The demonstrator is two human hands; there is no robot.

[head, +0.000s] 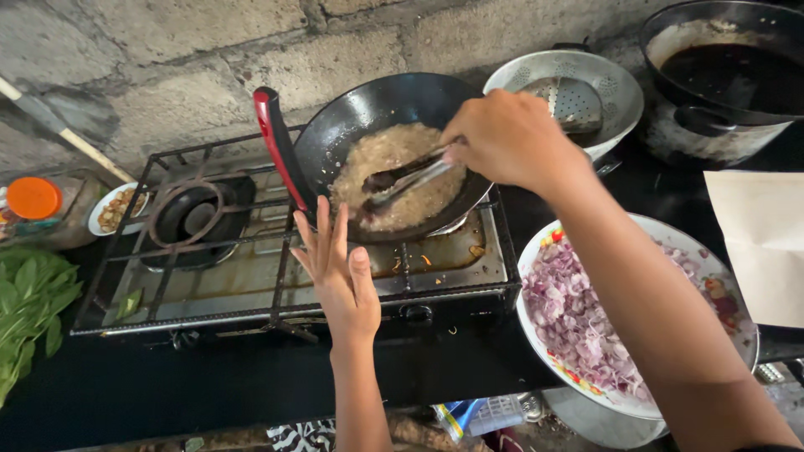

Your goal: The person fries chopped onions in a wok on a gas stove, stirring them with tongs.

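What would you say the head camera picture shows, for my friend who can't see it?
A person's right hand stirs pale chopped food in a black wok with a metal utensil on a two-burner gas stove. The left hand is open beside the wok's red-and-black handle. A plate of chopped red onion sits to the right.

The right hand [511, 138] holds a metal spatula [410, 177] in the wok [381, 151] of pale paste, while the left hand [339, 272] hovers open-fingered near its red handle [278, 146].
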